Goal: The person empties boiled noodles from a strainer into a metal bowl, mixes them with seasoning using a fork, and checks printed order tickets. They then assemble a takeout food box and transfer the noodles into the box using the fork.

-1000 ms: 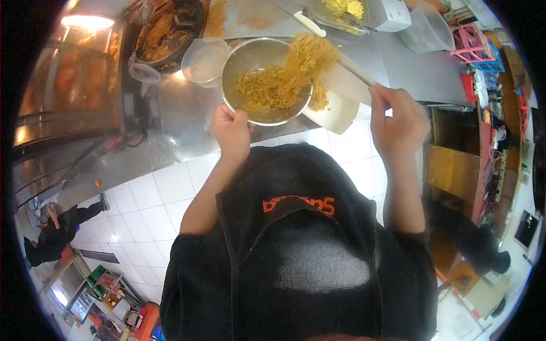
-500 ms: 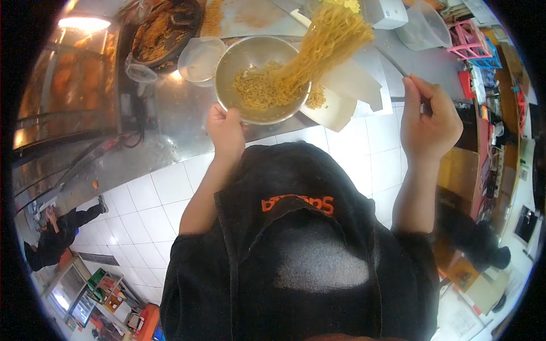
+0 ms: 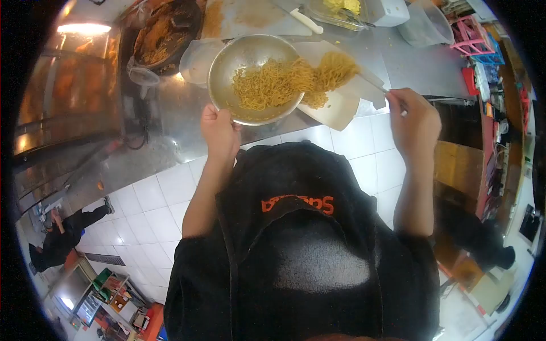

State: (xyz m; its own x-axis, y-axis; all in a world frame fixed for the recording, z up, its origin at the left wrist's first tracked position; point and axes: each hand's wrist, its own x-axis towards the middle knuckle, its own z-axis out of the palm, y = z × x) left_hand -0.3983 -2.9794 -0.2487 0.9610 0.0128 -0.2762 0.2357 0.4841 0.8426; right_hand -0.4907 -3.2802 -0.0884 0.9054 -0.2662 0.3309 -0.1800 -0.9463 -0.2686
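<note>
Noodles fill a metal bowl in the upper middle of the frame, and a bunch of them drapes over its right rim onto a pale paper wrapper lying on the steel counter. Left hand, arm reaching up from below, is clamped on the bowl's near rim, thumb over the edge. Right hand is raised at the right, fingers closed around thin chopsticks that slant up-left to the draped noodles. Just beside the bowl at upper left stands a clear plastic tub, and beyond it a dark pan holding more noodles. A white-handled knife lies on a board at the top edge.
</note>
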